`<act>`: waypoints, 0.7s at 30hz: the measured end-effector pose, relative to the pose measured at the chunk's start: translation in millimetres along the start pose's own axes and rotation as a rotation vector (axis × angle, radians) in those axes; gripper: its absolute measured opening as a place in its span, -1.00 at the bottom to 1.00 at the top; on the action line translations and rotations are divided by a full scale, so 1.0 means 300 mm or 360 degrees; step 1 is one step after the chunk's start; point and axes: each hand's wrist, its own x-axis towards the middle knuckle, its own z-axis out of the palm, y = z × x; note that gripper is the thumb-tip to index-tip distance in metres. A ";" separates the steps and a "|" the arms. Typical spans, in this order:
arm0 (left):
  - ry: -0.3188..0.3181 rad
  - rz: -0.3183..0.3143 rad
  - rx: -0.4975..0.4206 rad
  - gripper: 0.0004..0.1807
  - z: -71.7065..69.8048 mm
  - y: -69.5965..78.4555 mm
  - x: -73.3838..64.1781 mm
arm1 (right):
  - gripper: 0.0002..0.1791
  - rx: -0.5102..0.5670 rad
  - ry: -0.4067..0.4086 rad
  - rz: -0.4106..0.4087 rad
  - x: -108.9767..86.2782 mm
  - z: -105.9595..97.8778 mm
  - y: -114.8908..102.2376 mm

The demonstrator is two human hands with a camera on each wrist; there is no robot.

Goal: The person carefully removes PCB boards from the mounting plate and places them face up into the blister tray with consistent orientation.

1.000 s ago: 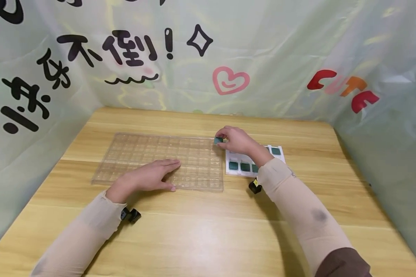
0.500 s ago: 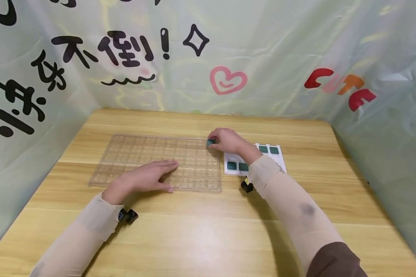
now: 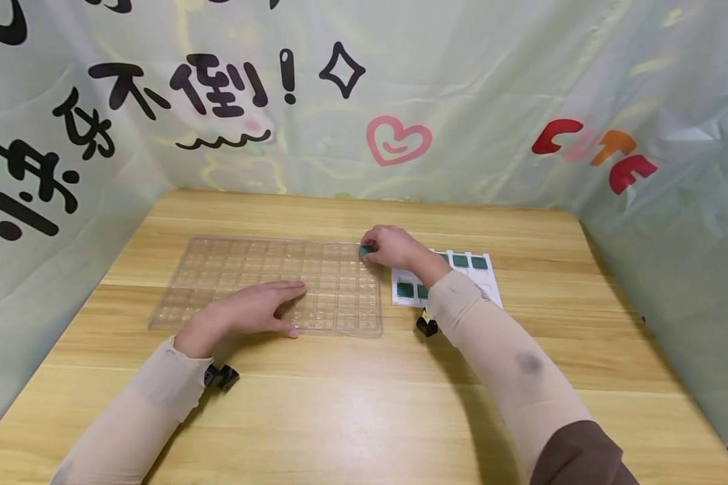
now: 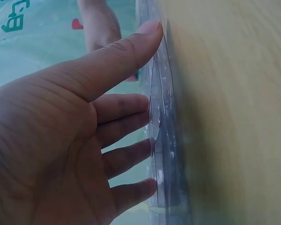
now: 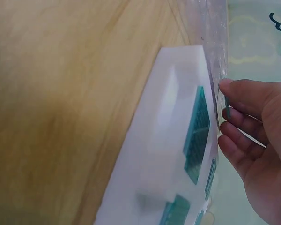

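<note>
My left hand (image 3: 249, 310) rests on a clear plastic compartment tray (image 3: 243, 259), its fingers extended on the grid and its thumb at the near edge. In the left wrist view, those fingertips (image 4: 143, 147) touch the tray. My right hand (image 3: 394, 248) pinches a small green square chip (image 3: 365, 251) at the tray's far right corner. Edge-on in the right wrist view, the chip (image 5: 227, 108) stands between thumb and fingers. Whether it touches the compartment's floor, I cannot tell.
A white holder (image 3: 490, 286) with several green chips (image 3: 479, 263) lies just right of the tray, partly hidden under my right forearm. Both sit on a wooden table (image 3: 352, 404). A printed fabric curtain (image 3: 491, 87) encloses the back and sides.
My right hand has carried the chip slightly left at the far right corner. The tray has shifted a little left, widening its gap from the white holder. My left hand stays on it.
</note>
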 end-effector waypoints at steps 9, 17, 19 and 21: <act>0.0013 0.0000 -0.0003 0.01 0.001 0.003 0.001 | -0.62 -0.0034 -0.0009 0.0033 0.011 0.006 -0.001; 0.0015 -0.0014 0.0013 -0.02 -0.001 0.011 -0.004 | -0.60 -0.0019 -0.0013 0.0070 0.010 0.004 -0.007; 0.0011 -0.0020 0.0013 -0.02 -0.002 0.011 -0.004 | -0.60 -0.0014 -0.0014 0.0068 0.007 0.003 -0.007; 0.0012 -0.0021 0.0015 -0.02 -0.001 0.010 -0.003 | -0.60 -0.0015 -0.0010 0.0066 0.004 0.001 -0.006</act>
